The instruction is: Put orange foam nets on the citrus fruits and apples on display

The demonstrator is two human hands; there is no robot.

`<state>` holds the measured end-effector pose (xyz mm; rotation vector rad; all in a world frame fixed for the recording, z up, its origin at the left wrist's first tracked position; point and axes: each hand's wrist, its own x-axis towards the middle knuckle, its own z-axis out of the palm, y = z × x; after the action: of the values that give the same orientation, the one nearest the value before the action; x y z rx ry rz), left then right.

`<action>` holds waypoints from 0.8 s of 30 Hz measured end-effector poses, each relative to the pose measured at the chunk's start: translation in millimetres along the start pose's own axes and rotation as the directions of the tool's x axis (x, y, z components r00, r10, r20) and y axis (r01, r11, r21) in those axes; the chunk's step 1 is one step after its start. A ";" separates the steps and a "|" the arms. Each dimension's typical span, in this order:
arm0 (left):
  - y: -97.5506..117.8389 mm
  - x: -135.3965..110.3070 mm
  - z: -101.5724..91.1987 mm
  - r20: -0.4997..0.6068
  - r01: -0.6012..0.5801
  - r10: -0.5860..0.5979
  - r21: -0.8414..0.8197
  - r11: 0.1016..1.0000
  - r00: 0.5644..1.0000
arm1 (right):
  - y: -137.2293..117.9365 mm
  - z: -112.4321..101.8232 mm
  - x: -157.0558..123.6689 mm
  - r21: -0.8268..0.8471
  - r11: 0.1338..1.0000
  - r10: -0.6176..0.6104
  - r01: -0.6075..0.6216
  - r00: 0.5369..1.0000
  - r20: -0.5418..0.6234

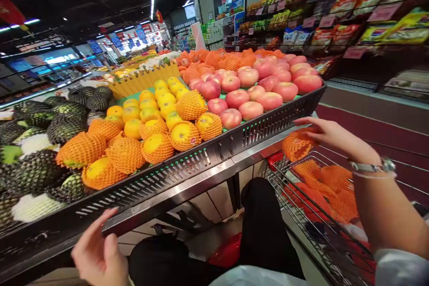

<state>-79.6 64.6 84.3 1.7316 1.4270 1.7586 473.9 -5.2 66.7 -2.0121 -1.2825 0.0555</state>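
Note:
My right hand [330, 132] is at the right, over the near end of a wire shopping cart [284, 196]. Its thumb and fingers hold a rounded orange foam fruit net [296, 146]; whether a fruit is inside I cannot tell. Below it in the cart lie more orange foam nets [338, 178]. My left hand [100, 252] is low at the left, fingers apart and holding nothing, near the metal edge [187, 192] of the fruit stand. Yellow-orange citrus fruits [157, 147], some in orange foam nets, sit in the black crate [201, 161] in front of me.
Pinkish-red apples [251, 109] fill the crate's right part, with orange-netted fruits [217, 60] behind them. Dark-netted fruits [36, 174] lie at the left. Shelves of packaged snacks [348, 31] stand at the right. My dark-clad legs are beneath the stand's edge.

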 end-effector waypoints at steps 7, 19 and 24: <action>-12.2 -93.7 86.3 0.587 0.423 -0.121 -0.409 0.809 0.800 | -145.9 50.8 -80.7 0.498 0.586 -0.808 0.640 0.507 0.299; -8.8 -120.5 110.2 0.535 0.478 -0.318 -0.189 0.858 0.783 | -131.1 128.2 -102.7 0.732 0.639 -0.419 0.236 0.905 0.073; -1.8 -118.8 105.8 0.597 0.308 -0.158 -0.158 0.938 0.786 | -131.2 139.9 -106.4 0.723 0.650 -0.583 0.235 0.764 0.277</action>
<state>40.4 19.3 -9.8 1.6625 1.0428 1.0789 263.8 17.7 8.1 -1.0623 -1.7249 0.7409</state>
